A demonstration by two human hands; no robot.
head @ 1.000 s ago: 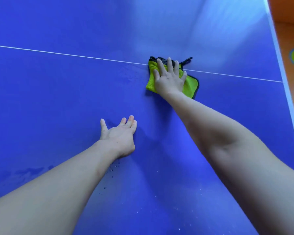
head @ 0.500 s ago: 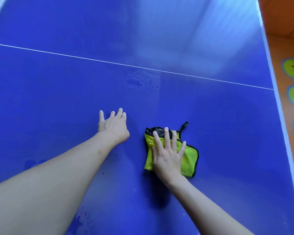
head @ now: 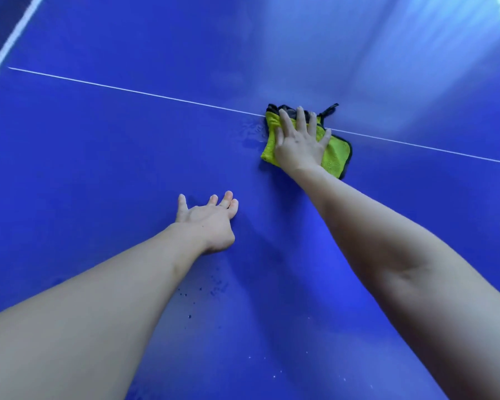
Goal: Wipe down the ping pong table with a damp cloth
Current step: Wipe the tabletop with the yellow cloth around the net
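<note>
A white edge stripe (head: 10, 43) runs diagonally across the upper left corner of the blue tabletop (head: 98, 168), and a thin white centre line (head: 127, 92) crosses the surface from left to right, sloping down toward the right side. Near the middle, the left hand (head: 207, 219) rests palm down on the bare tabletop with its fingers spread and nearly straight, holding nothing. Just below that wrist, a scatter of small dark water droplets (head: 211, 290) sits on the surface. Farther right and farther from the person, the right hand (head: 299, 142) lies flat on a yellow-green cloth (head: 334, 157) with dark edging, its fingers extended and fanned out, pressing the cloth against the tabletop rather than gripping it. The cloth lies right on the centre line, with a small dark loop (head: 329, 108) sticking out past the fingertips. A wet patch (head: 251, 131) glistens just left of the cloth. Pale glare brightens the tabletop's upper right.
</note>
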